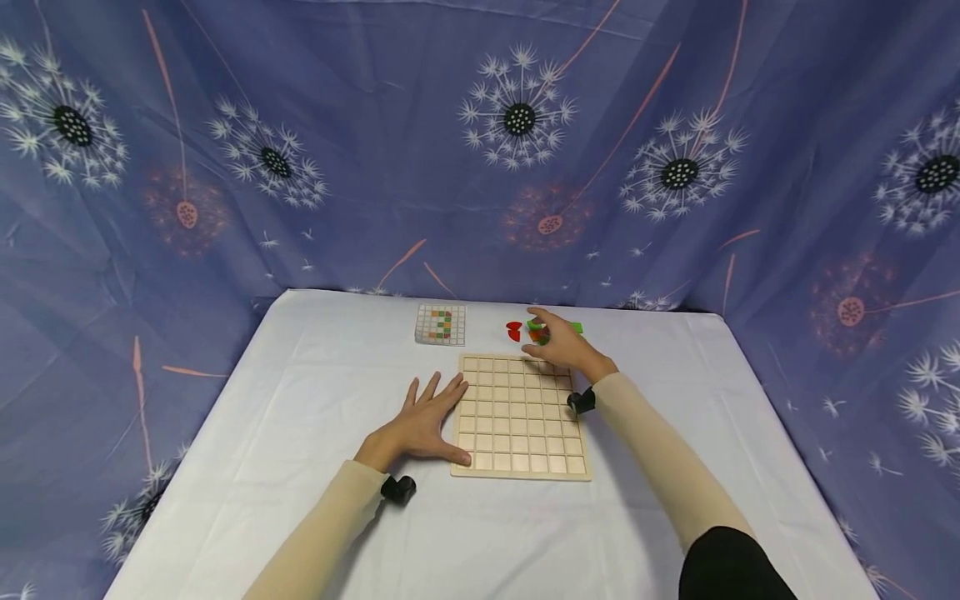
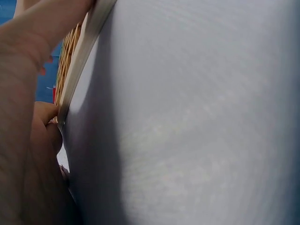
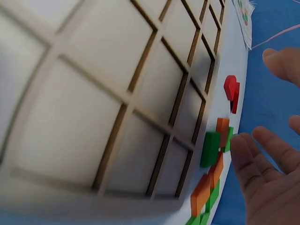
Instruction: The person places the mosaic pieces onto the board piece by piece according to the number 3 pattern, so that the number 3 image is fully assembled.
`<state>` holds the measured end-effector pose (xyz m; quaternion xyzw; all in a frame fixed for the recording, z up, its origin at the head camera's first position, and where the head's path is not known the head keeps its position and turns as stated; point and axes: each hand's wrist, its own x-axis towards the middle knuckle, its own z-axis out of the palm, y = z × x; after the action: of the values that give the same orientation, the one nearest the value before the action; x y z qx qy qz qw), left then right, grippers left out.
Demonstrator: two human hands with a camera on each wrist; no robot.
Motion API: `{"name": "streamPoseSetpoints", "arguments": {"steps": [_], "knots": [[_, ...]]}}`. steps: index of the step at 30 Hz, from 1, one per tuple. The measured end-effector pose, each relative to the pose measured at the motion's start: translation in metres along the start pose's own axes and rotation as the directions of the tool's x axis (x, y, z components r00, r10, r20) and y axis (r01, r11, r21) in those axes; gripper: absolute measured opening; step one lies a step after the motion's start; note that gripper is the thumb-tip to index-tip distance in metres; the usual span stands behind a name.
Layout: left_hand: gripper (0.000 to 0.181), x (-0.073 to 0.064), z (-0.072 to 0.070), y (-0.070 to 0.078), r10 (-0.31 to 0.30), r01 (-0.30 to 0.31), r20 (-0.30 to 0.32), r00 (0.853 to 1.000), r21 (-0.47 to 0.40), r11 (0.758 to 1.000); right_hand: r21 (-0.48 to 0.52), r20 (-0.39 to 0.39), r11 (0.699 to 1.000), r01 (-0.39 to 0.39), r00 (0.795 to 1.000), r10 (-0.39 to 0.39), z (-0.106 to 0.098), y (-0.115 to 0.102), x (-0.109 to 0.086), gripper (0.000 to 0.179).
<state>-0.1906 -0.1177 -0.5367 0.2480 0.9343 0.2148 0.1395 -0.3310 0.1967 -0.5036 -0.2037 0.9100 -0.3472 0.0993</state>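
A wooden board (image 1: 517, 417) with a grid of square recesses lies in the middle of the table. My left hand (image 1: 420, 425) rests along its left edge, fingers spread, thumb over the near left corner. Beyond the far edge, my right hand (image 1: 564, 342) hovers over small coloured pieces, thumb and fingers apart. In the right wrist view nothing lies between them. Beneath and around that hand are a dark green block (image 3: 210, 149), orange blocks (image 3: 200, 194) and lighter green ones (image 3: 212, 197). Two red pieces (image 1: 513, 332) with rounded outlines lie just left of it.
A white pattern card (image 1: 423, 334) with a grid of orange, green and red squares lies at the back, left of the pieces. White cloth covers the table (image 1: 300, 400). Behind hangs a blue curtain (image 1: 390, 167) with dandelion prints.
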Motion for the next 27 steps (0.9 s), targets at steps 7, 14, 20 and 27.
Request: {"name": "streamPoseSetpoints", "arguments": {"steps": [7,14,20,27], "knots": [[0.133,0.000,0.001,-0.001,0.018,-0.018,-0.007,1.000,0.003,1.000,0.006,-0.003,0.999,0.052,0.999,-0.052,0.011,0.000,0.013,0.076],[0.133,0.001,0.000,-0.002,0.019,-0.019,-0.001,1.000,0.024,1.000,0.042,-0.025,0.997,0.064,0.998,-0.063,0.016,0.001,0.026,0.069],[0.134,0.002,0.001,-0.002,0.018,-0.018,0.003,1.000,0.020,1.000,0.045,-0.010,0.998,0.033,0.999,-0.032,0.016,0.004,0.032,0.068],[0.135,0.002,0.004,-0.004,0.020,-0.019,-0.009,1.000,0.025,1.000,-0.012,0.028,1.000,0.025,0.999,-0.025,0.018,0.001,0.034,0.058]]}}
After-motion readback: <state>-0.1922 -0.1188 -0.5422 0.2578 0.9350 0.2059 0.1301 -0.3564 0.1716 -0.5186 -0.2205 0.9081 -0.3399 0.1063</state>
